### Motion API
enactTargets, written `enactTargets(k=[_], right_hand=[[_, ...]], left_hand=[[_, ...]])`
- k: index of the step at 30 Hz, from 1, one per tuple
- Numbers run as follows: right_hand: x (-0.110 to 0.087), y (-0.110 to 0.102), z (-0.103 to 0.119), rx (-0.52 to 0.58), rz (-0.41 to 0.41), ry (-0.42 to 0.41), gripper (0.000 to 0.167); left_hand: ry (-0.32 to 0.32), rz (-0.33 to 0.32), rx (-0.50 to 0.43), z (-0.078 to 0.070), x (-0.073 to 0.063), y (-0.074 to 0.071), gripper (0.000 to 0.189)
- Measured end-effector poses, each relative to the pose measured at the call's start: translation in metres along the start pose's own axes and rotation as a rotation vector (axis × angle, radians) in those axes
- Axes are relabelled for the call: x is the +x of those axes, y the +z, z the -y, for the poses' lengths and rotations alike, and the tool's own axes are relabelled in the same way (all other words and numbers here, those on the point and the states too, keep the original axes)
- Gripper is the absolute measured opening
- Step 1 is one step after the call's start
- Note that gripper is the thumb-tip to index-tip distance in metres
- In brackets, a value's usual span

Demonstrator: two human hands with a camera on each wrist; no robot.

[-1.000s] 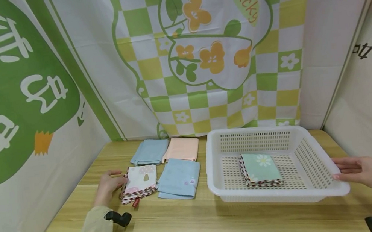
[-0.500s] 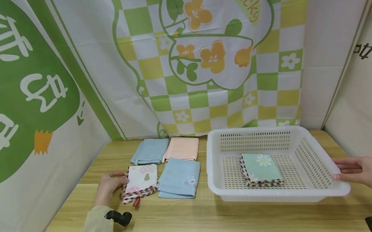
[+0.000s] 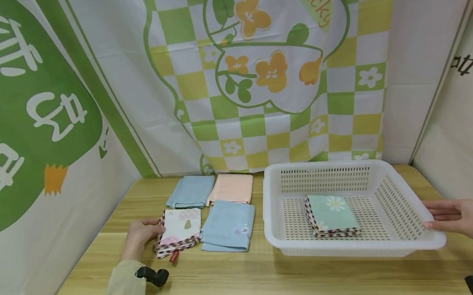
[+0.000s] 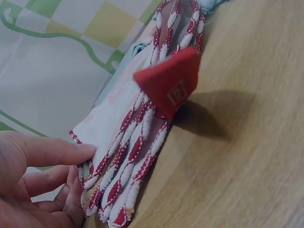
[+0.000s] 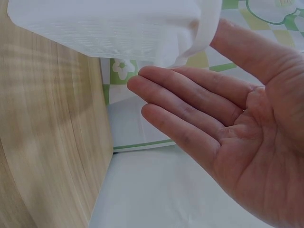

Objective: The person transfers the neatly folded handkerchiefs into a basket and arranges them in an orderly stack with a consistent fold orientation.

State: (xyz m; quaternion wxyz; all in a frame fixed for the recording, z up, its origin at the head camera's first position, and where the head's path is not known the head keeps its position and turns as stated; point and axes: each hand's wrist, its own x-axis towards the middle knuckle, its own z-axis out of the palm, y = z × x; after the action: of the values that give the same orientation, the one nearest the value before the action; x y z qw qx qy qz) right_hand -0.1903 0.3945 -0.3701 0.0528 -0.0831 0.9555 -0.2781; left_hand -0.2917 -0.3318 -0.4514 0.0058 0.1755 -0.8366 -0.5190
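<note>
My left hand [image 3: 141, 234] pinches the left edge of a folded white hand towel [image 3: 181, 224] with a mushroom print and red-and-white edging. In the left wrist view its thumb [image 4: 57, 152] lies on top and the other fingers curl at the stacked edge. A red tag [image 4: 173, 80] sticks out from the folds. Over on the right, my right hand [image 3: 471, 219] touches the end rim of a white plastic basket [image 3: 351, 247]. Its thumb [image 5: 251, 50] goes behind the rim, while the other fingers stretch out straight below. Inside the basket lies a folded mint-green towel [image 3: 335, 211] with a daisy.
Between towel and basket lies a folded light-blue towel [image 3: 229, 227]. Behind are a grey-blue folded towel [image 3: 191, 190] and a peach one [image 3: 233, 188]. Printed curtains [image 3: 278, 133] enclose the wooden table [image 3: 251, 285] on the left, back and right.
</note>
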Motion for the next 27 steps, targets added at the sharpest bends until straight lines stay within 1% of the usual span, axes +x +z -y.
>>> enactTargets(k=[9, 14, 21, 27], right_hand=[[0.001, -0.0005, -0.0015, -0.006, 0.005, 0.013, 0.065], [0.0013, -0.0001, -0.0025, 0.007, 0.009, 0.012, 0.066], [0.0011, -0.0001, -0.0017, 0.001, 0.002, 0.016, 0.066], [0.0006, 0.0, -0.0007, -0.002, 0.006, 0.013, 0.064]], left_hand=[[0.026, 0.043, 0.022, -0.002, -0.0042, 0.0, 0.05], [0.042, 0.054, 0.036, -0.0022, -0.0074, -0.0002, 0.05], [0.038, 0.08, 0.033, -0.0021, -0.009, -0.0006, 0.055], [0.069, 0.102, 0.037, -0.0031, -0.0101, -0.0011, 0.057]])
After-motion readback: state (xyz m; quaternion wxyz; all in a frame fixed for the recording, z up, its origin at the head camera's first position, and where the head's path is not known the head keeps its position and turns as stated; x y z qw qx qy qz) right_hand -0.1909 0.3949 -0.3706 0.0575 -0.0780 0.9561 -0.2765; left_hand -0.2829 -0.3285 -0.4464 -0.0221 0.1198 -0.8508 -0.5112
